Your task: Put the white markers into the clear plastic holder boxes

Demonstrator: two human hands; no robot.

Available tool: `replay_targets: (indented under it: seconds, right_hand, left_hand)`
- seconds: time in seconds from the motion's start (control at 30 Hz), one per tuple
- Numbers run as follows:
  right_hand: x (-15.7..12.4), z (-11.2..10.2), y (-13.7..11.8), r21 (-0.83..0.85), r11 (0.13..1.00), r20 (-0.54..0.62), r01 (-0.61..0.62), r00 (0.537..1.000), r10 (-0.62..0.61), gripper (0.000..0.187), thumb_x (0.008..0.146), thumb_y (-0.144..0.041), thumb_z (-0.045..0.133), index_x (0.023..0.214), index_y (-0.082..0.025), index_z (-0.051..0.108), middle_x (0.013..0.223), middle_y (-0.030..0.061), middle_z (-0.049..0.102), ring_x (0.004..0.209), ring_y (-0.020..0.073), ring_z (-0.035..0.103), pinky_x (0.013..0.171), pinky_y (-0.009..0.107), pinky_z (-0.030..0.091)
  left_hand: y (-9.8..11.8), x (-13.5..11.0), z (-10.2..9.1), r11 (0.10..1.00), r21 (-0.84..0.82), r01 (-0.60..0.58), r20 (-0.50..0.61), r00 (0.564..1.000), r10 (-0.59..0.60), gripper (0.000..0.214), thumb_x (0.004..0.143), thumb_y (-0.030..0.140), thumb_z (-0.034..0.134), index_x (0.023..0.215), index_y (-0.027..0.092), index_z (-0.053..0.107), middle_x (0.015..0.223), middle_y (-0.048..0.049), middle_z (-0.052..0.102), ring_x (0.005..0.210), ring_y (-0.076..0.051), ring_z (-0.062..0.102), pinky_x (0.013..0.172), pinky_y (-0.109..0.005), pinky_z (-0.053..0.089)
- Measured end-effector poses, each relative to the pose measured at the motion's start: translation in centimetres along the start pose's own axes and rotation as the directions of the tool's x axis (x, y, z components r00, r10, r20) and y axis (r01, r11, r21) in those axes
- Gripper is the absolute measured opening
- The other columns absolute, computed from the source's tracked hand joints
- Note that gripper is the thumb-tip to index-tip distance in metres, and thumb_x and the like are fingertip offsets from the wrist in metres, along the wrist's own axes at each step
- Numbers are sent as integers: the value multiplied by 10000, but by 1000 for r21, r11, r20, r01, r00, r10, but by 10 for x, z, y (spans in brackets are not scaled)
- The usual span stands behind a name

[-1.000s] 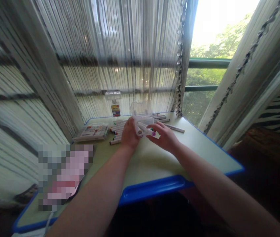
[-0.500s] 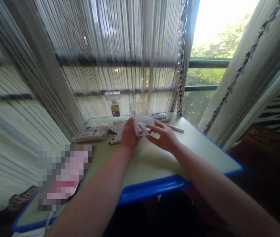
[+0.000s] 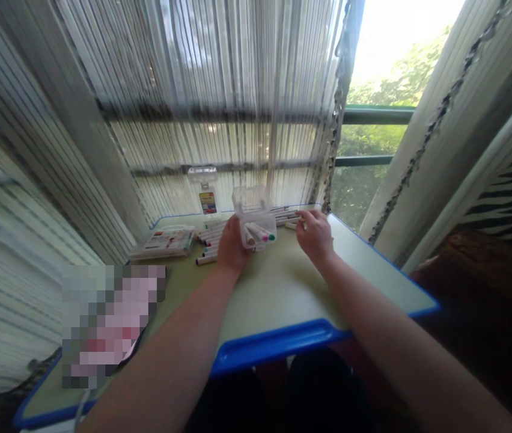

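A clear plastic case (image 3: pixel 259 218) with a raised lid is tilted toward me, and my left hand (image 3: pixel 234 248) grips it by its left side. Inside lie a few white markers (image 3: pixel 258 231) with brown, pink and green ends facing me. Over to the right, my right hand (image 3: pixel 315 236) has its fingers closed on a white marker (image 3: pixel 290 226) at the table surface; the hand hides most of it. Several more white markers (image 3: pixel 213 241) lie left of the case, partly behind my left hand. Others (image 3: pixel 286 214) lie behind and to the right of the case.
A flat clear case (image 3: pixel 164 242) with a printed label lies on the left of the blue-edged table (image 3: pixel 265 288). Another clear case with a label (image 3: pixel 208 202) stands at the back. A pixelated pink device (image 3: pixel 123 313) is at the near left. Curtains hang behind the table.
My right hand has moved from the clear case to the right, onto a white marker on the table. The marker ends in the case now show uncovered. My left hand keeps holding the case.
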State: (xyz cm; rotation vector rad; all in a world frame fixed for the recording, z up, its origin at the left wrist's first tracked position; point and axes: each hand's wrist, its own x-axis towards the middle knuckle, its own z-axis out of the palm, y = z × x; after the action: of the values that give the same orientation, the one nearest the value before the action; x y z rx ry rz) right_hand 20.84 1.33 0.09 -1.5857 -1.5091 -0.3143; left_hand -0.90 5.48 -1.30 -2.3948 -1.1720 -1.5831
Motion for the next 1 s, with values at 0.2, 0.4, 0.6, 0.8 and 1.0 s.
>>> replay_targets:
  seconds: [0.2, 0.4, 0.6, 0.8, 1.0]
  right_hand:
    - [4, 17, 27, -336, 938, 320, -84, 926, 198, 415, 918, -210, 484, 1300, -128, 622, 1314, 169, 638, 1232, 319, 536, 999, 426, 422]
    - [2, 18, 24, -355, 934, 374, -45, 909, 186, 333, 931, -179, 444, 1119, -194, 718, 1126, 172, 690, 1065, 311, 597, 838, 410, 468]
    - [4, 2, 6, 3, 988, -74, 153, 986, -152, 263, 961, -242, 441, 1149, -185, 616, 1088, 146, 630, 1025, 278, 563, 932, 438, 451]
    - [-10, -17, -19, 259, 884, -403, 390, 875, -268, 204, 942, -342, 538, 1118, -243, 511, 1027, 105, 588, 992, 259, 557, 915, 460, 476]
    - [-28, -17, -38, 252, 777, -582, 577, 732, -355, 201, 972, -319, 492, 1155, -251, 444, 982, 85, 589, 959, 242, 621, 849, 453, 533]
  left_hand:
    - [-2, 1, 2, 1000, -5, 6, -29, 1000, -6, 319, 777, 265, 600, 1074, 200, 502, 1032, -147, 651, 978, -304, 659, 830, -455, 551]
    - [-2, 1, 3, 1000, 19, 20, -17, 1000, -20, 371, 717, 203, 623, 1061, 235, 488, 1015, -118, 657, 948, -294, 659, 789, -444, 555]
    - [-4, 4, 1, 998, 36, 42, -7, 999, -42, 361, 715, 199, 633, 1045, 219, 489, 1013, -129, 644, 920, -290, 653, 780, -448, 568]
    - [-9, 2, 2, 1000, 10, -13, -25, 1000, 13, 401, 738, 245, 650, 1105, 222, 490, 1090, -146, 649, 1013, -298, 641, 873, -475, 562]
    - [-12, 0, 7, 999, 38, -4, -36, 999, 6, 457, 701, 164, 629, 1129, 234, 487, 1098, -134, 646, 994, -292, 637, 838, -471, 564]
